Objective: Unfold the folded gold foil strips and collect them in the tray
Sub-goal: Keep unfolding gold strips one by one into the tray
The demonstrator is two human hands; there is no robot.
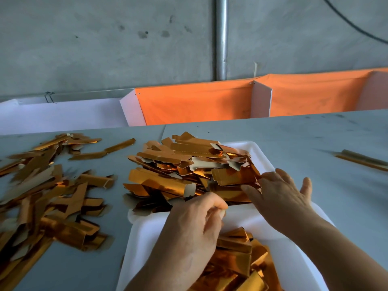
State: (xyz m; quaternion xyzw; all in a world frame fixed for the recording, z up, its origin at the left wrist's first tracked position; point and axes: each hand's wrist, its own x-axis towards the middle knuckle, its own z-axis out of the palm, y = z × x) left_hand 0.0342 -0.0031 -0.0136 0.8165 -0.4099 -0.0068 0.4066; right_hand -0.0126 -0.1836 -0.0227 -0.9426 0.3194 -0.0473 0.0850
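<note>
Item: white tray (pixel 258 153), on the grey desk (pixel 304 133), near edge cut off by the frame bottom. Contents: heap of gold foil strips (pixel 189 169) piled at the far end, spilling over the left rim; second, smaller batch of strips (pixel 237 261) at the near end, partly covered by the left forearm; bare white floor between the two.

Item: loose pile of gold strips (pixel 46 192) on the desk, left of the tray, well spread, blurred at the frame's left edge. One separate long strip (pixel 102 151) lies beyond it.

Item: left hand (pixel 195 227), over the tray's middle, fingers curled, tips pinching a small pale edge (pixel 222 214); what the piece belongs to is hard to make out.

Item: right hand (pixel 281 194), fingers straight and spread, tips touching the right side of the far heap; the tips sit partly among the strips.

Item: pair of thin gold rods or strips (pixel 361 159), far right of the desk, blurred, cut off by the frame.

Surroundings: orange cloth panels (pixel 195 101) and white dividers (pixel 261 97) behind the desk; concrete wall (pixel 105 49); vertical metal pipe (pixel 221 38); dark cable (pixel 357 26), upper right.
</note>
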